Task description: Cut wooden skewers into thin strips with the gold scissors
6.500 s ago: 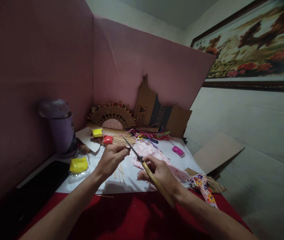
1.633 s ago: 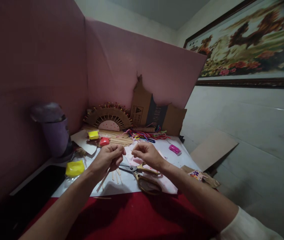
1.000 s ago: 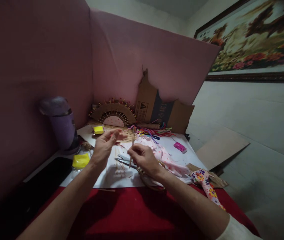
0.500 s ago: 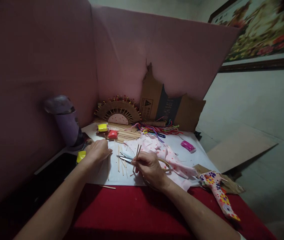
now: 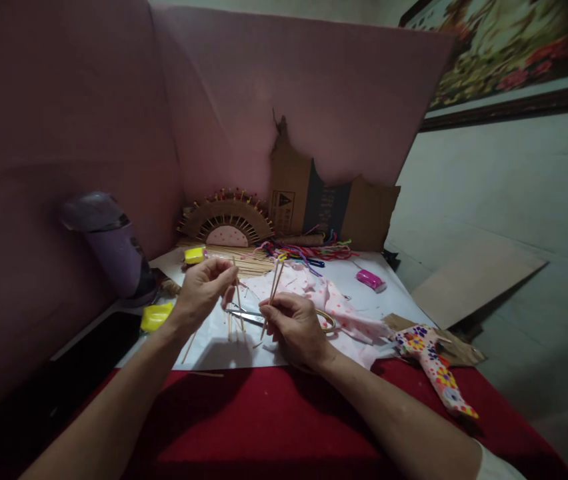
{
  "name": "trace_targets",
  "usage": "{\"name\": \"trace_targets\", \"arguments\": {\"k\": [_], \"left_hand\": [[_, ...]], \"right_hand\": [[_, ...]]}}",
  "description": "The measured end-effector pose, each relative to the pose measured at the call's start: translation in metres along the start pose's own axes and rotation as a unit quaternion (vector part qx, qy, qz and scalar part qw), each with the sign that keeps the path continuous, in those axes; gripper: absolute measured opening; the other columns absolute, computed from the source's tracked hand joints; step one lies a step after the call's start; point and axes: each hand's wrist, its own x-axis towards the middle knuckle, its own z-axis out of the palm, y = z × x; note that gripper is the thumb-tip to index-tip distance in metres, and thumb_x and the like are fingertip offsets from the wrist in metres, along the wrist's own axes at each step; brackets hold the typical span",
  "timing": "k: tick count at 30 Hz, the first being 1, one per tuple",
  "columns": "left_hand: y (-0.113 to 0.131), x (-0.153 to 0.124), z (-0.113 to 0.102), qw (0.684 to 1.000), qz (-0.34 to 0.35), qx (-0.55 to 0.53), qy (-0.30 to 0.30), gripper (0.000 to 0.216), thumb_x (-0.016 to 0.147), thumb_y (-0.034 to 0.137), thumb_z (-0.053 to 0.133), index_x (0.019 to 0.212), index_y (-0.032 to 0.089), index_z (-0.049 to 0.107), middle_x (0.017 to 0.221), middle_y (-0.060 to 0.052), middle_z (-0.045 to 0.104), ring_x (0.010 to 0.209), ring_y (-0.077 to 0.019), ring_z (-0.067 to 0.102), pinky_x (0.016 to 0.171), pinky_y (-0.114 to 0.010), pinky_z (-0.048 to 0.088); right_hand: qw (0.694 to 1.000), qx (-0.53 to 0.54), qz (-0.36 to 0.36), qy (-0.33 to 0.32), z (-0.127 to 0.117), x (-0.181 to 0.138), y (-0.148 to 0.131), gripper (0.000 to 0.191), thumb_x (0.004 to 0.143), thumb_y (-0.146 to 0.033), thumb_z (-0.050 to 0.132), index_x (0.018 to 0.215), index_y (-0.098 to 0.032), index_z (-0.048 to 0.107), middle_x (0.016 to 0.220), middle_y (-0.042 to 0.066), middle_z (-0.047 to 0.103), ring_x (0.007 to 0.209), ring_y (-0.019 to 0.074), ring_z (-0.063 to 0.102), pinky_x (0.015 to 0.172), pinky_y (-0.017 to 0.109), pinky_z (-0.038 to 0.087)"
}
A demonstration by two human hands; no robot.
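Observation:
My left hand (image 5: 207,290) is raised over the white paper, its fingers pinching a thin wooden stick (image 5: 239,297) that points downward. My right hand (image 5: 297,327) is closed on a couple of slim wooden sticks (image 5: 275,283), which slant up from its fingertips. A pair of scissors (image 5: 247,315) passes beneath the right hand, blades toward the left and a gold handle loop showing beyond the palm. Whether that hand also grips them I cannot tell. Short cut sticks (image 5: 229,328) lie on the paper below the left hand.
Behind the hands are dotted pink cloth (image 5: 309,283), coloured cords (image 5: 309,250), a stick bundle (image 5: 254,265) and a cardboard fan (image 5: 229,210). A purple bottle (image 5: 117,257) stands left, near a yellow packet (image 5: 157,317). A flower-patterned glue gun (image 5: 437,370) lies right, below a magenta packet (image 5: 371,280).
My left hand has lifted from the paper and moved toward the right hand, bringing up a stick. The right hand keeps its sticks. The view has shifted slightly.

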Motion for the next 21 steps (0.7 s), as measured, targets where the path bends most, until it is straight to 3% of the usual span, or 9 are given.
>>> {"name": "trace_targets", "arguments": {"k": [4,8,21], "left_hand": [[-0.004,-0.01,0.017,0.995,-0.02,-0.047,-0.084,0.018,0.07,0.028,0.063,0.069,0.015,0.05,0.053,0.003,0.055,0.043,-0.0084,0.051,0.044,-0.022,0.043],[-0.015,-0.012,0.02,0.988,-0.042,-0.035,-0.145,0.016,0.07,0.026,0.062,0.072,0.015,0.05,0.055,0.003,0.056,0.048,-0.0096,0.055,0.049,-0.024,0.048],[-0.01,-0.015,0.013,0.983,0.017,0.046,-0.175,0.011,0.066,0.023,0.065,0.064,0.012,0.062,0.063,-0.001,0.058,0.057,-0.0103,0.052,0.054,-0.022,0.043]], "right_hand": [[0.999,-0.029,-0.014,-0.004,-0.002,0.003,0.007,0.017,0.079,-0.03,0.057,0.073,-0.016,0.063,0.051,-0.002,0.056,0.04,0.0083,0.049,0.04,0.019,0.039],[0.994,-0.095,-0.053,-0.013,-0.004,0.004,0.007,0.02,0.077,-0.026,0.059,0.06,-0.016,0.061,0.051,-0.002,0.056,0.046,0.009,0.05,0.046,0.02,0.039],[0.993,-0.082,-0.059,-0.055,-0.002,0.002,0.005,0.037,0.079,-0.044,0.058,0.056,-0.016,0.064,0.048,0.0,0.057,0.044,0.0093,0.049,0.045,0.02,0.037]]}}
